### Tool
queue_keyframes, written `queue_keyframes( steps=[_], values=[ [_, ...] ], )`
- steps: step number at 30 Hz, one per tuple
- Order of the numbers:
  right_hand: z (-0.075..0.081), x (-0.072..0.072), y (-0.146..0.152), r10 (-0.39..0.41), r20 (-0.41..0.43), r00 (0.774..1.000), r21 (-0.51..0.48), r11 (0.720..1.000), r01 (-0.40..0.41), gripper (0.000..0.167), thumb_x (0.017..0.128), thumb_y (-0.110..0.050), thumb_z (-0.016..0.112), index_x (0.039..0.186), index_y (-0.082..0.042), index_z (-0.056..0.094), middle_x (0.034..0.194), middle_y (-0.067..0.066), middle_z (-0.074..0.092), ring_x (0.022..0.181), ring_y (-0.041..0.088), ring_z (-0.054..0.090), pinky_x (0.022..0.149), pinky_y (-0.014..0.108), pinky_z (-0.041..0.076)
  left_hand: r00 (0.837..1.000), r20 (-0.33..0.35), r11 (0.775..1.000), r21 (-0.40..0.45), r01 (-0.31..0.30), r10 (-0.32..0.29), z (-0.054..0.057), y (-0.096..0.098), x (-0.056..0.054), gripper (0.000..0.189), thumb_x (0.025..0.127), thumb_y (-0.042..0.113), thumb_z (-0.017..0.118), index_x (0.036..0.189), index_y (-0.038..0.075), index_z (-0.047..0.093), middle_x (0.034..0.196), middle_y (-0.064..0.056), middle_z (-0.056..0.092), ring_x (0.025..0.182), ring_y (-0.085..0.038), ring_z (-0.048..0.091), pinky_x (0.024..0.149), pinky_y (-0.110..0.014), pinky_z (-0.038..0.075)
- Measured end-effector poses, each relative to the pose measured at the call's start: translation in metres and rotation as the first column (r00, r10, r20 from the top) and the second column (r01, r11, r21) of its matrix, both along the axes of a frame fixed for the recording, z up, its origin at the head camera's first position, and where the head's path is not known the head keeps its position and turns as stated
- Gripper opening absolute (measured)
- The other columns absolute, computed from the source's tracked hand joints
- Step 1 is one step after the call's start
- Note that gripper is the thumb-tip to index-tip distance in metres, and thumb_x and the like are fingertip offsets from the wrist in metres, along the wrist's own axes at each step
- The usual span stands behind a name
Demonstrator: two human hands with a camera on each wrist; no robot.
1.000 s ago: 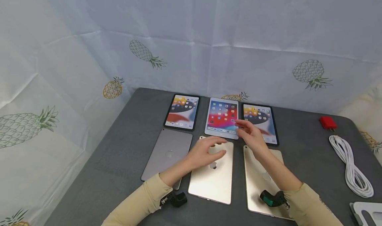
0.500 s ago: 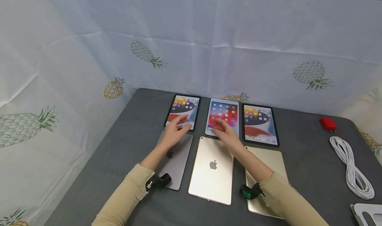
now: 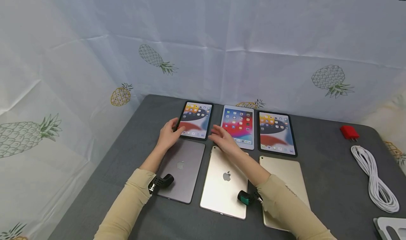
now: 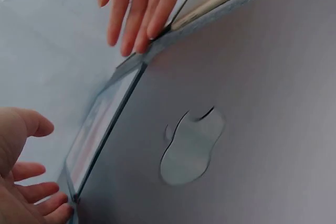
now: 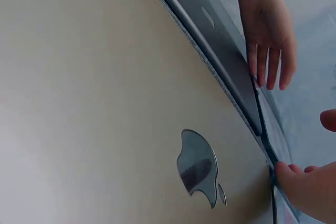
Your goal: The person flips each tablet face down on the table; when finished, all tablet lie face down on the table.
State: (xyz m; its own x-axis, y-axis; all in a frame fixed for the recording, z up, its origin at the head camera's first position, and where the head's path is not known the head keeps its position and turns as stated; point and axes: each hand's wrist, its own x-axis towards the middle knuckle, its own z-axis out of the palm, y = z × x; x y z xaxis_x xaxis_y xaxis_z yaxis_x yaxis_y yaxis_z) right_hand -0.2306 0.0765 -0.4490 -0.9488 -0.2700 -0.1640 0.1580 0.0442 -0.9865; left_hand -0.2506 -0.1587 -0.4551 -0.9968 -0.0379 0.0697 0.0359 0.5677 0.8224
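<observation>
1. Black-rimmed rectangular glass tablet point(image 3: 196, 117), screen up, back left of grey surface point(image 3: 326, 183).
2. Long axis: front-to-back, far end slanting right.
3. Left hand point(image 3: 168, 133), right hand point(image 3: 224, 140): apart, fingers unclenched, flanking its near end.

Head cam looking forward and down across the table point(image 3: 323, 169), wide. Wrist cams sitting close in, left over gray tablet point(image 4: 262, 103), right over gold tablet point(image 5: 94, 103). All three sharing left hand point(image 3: 168, 134), right hand point(image 3: 224, 141), black-edged tablet point(image 3: 195, 120) between.
</observation>
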Motion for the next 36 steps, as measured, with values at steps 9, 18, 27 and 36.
queue_keyframes(
  steps=[9,18,27,36],
  values=[
    [0.001,-0.004,-0.016,-0.018,0.105,0.994,-0.089,0.996,0.028,0.069,0.095,-0.007,0.056,0.153,0.002,0.02,0.156,0.022,0.023,0.141,0.034,0.03,0.114,0.045,0.026,0.992,0.121,0.999,-0.042,-0.024,0.029,0.002,-0.008,-0.004,0.062,0.093,0.03,0.059,0.143,-0.004,0.043,0.137,-0.024,0.051,0.125,-0.035,0.049,0.099,-0.047,0.044],
    [0.003,-0.004,-0.023,-0.063,0.178,0.982,-0.15,0.985,0.091,0.072,0.094,-0.004,0.057,0.154,0.001,0.016,0.159,0.019,0.017,0.144,0.03,0.026,0.112,0.04,0.032,0.983,0.177,0.997,-0.071,-0.034,0.047,0.009,-0.007,-0.006,0.06,0.094,0.029,0.059,0.14,-0.006,0.046,0.136,-0.024,0.053,0.124,-0.036,0.051,0.099,-0.046,0.044],
    [0.002,-0.004,-0.026,-0.108,0.191,0.976,-0.189,0.971,0.144,0.073,0.092,-0.001,0.057,0.153,0.003,0.017,0.158,0.021,0.02,0.142,0.031,0.028,0.112,0.041,0.031,0.965,0.245,0.986,0.115,-0.122,0.091,0.012,-0.004,-0.001,0.055,0.095,0.029,0.058,0.14,-0.002,0.049,0.137,-0.021,0.051,0.127,-0.034,0.047,0.103,-0.048,0.041],
    [0.004,-0.004,-0.027,-0.144,0.209,0.967,-0.204,0.961,0.187,0.076,0.09,0.0,0.059,0.153,0.002,0.017,0.156,0.02,0.024,0.141,0.029,0.031,0.112,0.04,0.031,0.948,0.281,0.941,0.255,-0.223,0.149,0.012,0.002,0.002,0.05,0.096,0.026,0.057,0.138,0.0,0.05,0.139,-0.02,0.047,0.13,-0.033,0.042,0.106,-0.049,0.036]
  ],
)
